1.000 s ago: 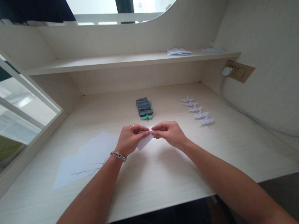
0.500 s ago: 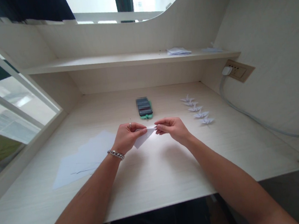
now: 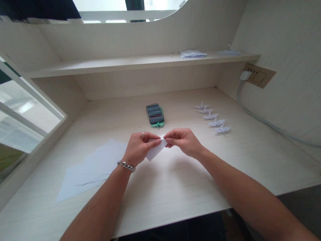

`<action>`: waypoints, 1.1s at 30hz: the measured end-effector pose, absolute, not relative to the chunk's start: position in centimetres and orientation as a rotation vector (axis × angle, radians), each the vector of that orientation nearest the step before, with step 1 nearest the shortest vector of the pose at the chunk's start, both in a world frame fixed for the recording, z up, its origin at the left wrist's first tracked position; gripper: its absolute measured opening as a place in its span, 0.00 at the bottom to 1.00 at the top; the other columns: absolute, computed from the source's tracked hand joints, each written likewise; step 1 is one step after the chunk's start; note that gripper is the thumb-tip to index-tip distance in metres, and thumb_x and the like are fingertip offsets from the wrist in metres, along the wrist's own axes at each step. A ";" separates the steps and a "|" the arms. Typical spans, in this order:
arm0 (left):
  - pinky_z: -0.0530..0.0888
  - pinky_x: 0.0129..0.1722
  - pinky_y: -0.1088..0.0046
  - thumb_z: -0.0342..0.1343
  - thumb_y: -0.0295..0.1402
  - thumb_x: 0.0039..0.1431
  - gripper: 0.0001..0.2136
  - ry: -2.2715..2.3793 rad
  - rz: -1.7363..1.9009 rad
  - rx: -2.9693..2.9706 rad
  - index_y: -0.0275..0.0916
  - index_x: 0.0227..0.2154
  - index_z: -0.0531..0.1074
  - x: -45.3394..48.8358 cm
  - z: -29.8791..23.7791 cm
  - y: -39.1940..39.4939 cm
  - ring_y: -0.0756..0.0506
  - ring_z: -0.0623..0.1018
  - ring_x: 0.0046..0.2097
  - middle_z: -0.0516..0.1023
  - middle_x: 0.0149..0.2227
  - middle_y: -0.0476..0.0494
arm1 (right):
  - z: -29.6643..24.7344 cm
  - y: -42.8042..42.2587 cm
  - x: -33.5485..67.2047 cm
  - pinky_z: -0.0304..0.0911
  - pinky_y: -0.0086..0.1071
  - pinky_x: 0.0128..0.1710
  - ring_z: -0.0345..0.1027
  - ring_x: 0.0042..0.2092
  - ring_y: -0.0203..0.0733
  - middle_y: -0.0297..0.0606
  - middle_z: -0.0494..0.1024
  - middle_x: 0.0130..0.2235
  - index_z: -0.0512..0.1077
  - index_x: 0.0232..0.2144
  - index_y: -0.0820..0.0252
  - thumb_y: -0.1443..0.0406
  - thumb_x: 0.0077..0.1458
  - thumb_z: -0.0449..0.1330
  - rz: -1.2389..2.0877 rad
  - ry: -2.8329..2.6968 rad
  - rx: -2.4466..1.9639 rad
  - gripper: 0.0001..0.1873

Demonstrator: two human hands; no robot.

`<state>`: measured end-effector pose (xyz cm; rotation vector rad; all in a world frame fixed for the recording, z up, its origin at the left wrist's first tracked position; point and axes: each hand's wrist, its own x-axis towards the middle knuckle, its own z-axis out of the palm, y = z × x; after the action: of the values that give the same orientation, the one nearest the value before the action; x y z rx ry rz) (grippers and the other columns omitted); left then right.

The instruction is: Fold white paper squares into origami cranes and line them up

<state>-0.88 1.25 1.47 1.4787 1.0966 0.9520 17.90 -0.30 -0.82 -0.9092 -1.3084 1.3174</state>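
Midway between the front and back edges of the worktop [image 3: 169, 197], a small folded paper [image 3: 155, 152] sat in both hands. Thumb and forefinger of the left hand [image 3: 136, 149] were closed on its upper edge, and the fingers of the right hand [image 3: 184, 141] pinched its right tip, the two sets of fingertips nearly meeting. Both forearms slanted inward from the front edge, palms turned toward each other. Loose sheets [image 3: 96, 164] lay toward the left edge, five paper cranes [image 3: 216, 123] toward the right.
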 end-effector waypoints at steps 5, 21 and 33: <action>0.66 0.22 0.76 0.69 0.36 0.37 0.12 1.124 0.982 1.457 0.34 0.26 0.79 -1.0 1.3 1.4 0.50 0.73 0.23 0.79 0.23 0.45 | -0.6 0.2 18.8 0.71 0.34 0.31 0.75 0.27 0.39 0.37 0.79 0.24 0.76 0.37 0.64 0.55 0.40 0.70 1.383 -1.261 -0.932 0.24; 0.69 0.24 0.74 0.67 0.38 0.41 0.13 1.066 0.973 1.480 0.34 0.28 0.79 -0.5 0.5 1.4 0.47 0.76 0.27 0.80 0.26 0.42 | -1.3 -0.1 17.9 0.68 0.31 0.27 0.71 0.25 0.36 0.36 0.77 0.23 0.77 0.29 0.64 0.55 0.42 0.68 1.264 -1.401 -1.013 0.17; 0.69 0.26 0.74 0.66 0.38 0.42 0.14 1.024 0.958 1.450 0.35 0.31 0.77 -0.2 0.2 1.5 0.47 0.76 0.29 0.79 0.28 0.43 | -1.5 0.0 17.8 0.65 0.29 0.24 0.69 0.22 0.35 0.36 0.75 0.19 0.76 0.25 0.65 0.52 0.40 0.69 1.315 -1.379 -1.094 0.20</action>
<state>-0.23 1.49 0.16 1.4503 1.0242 0.9577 17.81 0.03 -1.51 -1.0939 -1.3793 1.3148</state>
